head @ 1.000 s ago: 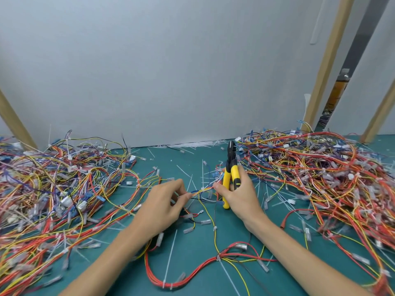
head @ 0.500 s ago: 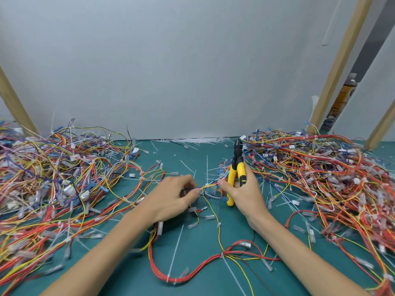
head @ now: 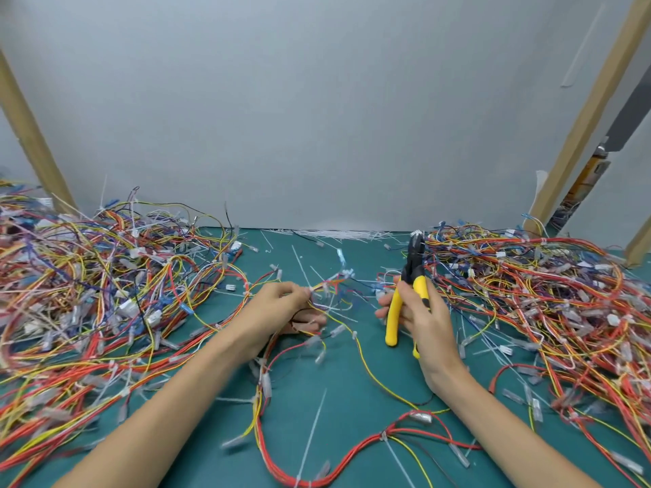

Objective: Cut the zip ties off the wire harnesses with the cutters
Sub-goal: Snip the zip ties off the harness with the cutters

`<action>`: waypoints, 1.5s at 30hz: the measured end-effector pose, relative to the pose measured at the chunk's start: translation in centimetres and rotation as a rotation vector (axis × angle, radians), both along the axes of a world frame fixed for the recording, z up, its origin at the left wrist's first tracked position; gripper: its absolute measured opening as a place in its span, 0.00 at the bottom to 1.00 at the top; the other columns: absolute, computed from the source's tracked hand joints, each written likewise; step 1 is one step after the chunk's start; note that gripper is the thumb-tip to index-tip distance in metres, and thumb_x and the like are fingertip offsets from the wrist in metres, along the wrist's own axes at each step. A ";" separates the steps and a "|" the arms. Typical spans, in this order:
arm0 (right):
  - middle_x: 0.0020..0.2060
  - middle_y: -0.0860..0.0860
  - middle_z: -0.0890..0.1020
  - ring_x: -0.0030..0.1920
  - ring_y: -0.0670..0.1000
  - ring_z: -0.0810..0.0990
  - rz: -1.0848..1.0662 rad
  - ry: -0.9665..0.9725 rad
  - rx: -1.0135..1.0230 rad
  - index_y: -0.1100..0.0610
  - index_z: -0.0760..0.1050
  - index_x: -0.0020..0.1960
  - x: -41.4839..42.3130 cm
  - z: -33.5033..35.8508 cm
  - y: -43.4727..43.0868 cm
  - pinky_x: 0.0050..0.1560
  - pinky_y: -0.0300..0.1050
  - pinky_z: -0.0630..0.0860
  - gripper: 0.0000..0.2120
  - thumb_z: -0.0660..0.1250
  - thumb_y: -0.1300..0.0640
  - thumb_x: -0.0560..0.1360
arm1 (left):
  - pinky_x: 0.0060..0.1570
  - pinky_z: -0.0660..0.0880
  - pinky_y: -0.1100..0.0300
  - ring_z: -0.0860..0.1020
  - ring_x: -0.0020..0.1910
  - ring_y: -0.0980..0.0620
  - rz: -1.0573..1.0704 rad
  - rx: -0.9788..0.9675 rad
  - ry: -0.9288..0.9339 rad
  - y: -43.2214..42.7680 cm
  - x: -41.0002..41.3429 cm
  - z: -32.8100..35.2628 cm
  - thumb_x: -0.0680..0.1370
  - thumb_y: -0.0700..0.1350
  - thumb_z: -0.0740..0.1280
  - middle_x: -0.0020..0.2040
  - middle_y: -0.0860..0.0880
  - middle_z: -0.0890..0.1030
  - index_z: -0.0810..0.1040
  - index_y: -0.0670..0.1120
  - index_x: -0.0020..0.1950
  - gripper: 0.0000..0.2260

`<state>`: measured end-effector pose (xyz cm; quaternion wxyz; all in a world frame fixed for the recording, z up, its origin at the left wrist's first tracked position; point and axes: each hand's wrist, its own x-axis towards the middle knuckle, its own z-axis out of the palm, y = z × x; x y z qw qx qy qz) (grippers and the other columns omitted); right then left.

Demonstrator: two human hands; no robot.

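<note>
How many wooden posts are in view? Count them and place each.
3. One post leans at the left edge, a second slants up behind the right wire heap, a third shows at the far right edge. More may lie outside view.

Cutters (head: 394, 313): yellow handles, black head. Bench (head: 345, 399) is plain teal-green. Wire harnesses (head: 546, 304): mostly red, yellow & orange, w/ some blue, purple & black wires; connectors (head: 127, 306) white. Loose zip ties (head: 311, 438) are white, semi-clear. Wall (head: 317, 118) is pale grey; posts (head: 31, 135) light tan wood.
</note>
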<state>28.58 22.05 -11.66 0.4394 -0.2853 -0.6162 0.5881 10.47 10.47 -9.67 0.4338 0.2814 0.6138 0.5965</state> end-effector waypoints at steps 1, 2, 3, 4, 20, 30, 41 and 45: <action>0.37 0.56 0.82 0.36 0.54 0.82 0.019 0.025 -0.025 0.54 0.77 0.47 0.0 0.2 -0.2 0.41 0.49 0.80 0.14 0.69 0.44 0.74 | 0.37 0.83 0.57 0.85 0.38 0.47 0.010 0.029 -0.113 0.1 -0.1 0.1 0.82 0.39 0.60 0.41 0.40 0.84 0.74 0.37 0.48 0.07; 0.35 0.57 0.81 0.33 0.53 0.80 0.034 0.036 -0.040 0.56 0.78 0.47 0.0 0.4 -0.4 0.36 0.44 0.79 0.17 0.67 0.41 0.75 | 0.39 0.83 0.55 0.85 0.41 0.45 -0.008 0.055 -0.225 0.1 -0.2 0.1 0.82 0.39 0.60 0.45 0.39 0.84 0.74 0.37 0.49 0.07; 0.33 0.56 0.80 0.31 0.53 0.78 0.050 0.037 -0.051 0.58 0.78 0.47 0.1 0.4 -0.5 0.32 0.41 0.77 0.20 0.65 0.40 0.75 | 0.40 0.83 0.53 0.85 0.43 0.43 -0.046 0.069 -0.339 0.2 -0.3 0.0 0.82 0.40 0.60 0.48 0.39 0.84 0.75 0.38 0.49 0.07; 0.31 0.56 0.79 0.29 0.52 0.77 0.071 0.030 -0.057 0.60 0.78 0.48 0.1 0.4 -0.6 0.30 0.40 0.76 0.23 0.63 0.39 0.76 | 0.40 0.83 0.53 0.85 0.44 0.42 -0.087 0.071 -0.444 0.1 -0.3 -0.2 0.80 0.41 0.61 0.50 0.39 0.84 0.76 0.38 0.48 0.07; 0.34 0.57 0.80 0.31 0.53 0.79 0.094 0.097 -0.203 0.59 0.78 0.47 0.3 0.7 -0.2 0.32 0.43 0.78 0.21 0.61 0.41 0.74 | 0.56 0.71 0.51 0.77 0.53 0.47 -0.197 0.350 -0.488 -0.3 -1.4 0.1 0.76 0.43 0.60 0.46 0.49 0.83 0.84 0.44 0.41 0.13; 0.35 0.59 0.81 0.32 0.57 0.81 0.169 0.036 -0.189 0.63 0.76 0.53 -0.1 0.4 0.0 0.37 0.46 0.76 0.26 0.59 0.40 0.72 | 0.39 0.81 0.52 0.84 0.44 0.47 -0.175 0.340 -0.458 -0.3 -0.5 -0.5 0.75 0.44 0.64 0.40 0.49 0.83 0.85 0.43 0.39 0.12; 0.42 0.45 0.79 0.43 0.47 0.77 -0.088 -0.221 0.381 0.46 0.73 0.56 0.1 -0.3 -0.9 0.46 0.44 0.73 0.16 0.58 0.38 0.77 | 0.29 0.69 0.61 0.70 0.31 0.52 0.126 0.332 0.127 0.7 0.2 -2.1 0.80 0.42 0.64 0.34 0.48 0.74 0.71 0.46 0.34 0.14; 0.50 0.41 0.76 0.50 0.41 0.73 -0.174 -0.422 0.580 0.48 0.73 0.61 -0.2 -0.4 -0.7 0.49 0.37 0.66 0.18 0.61 0.40 0.77 | 0.32 0.70 0.63 0.70 0.27 0.53 0.129 0.308 0.403 0.2 0.6 -1.9 0.80 0.43 0.66 0.30 0.54 0.73 0.70 0.46 0.36 0.13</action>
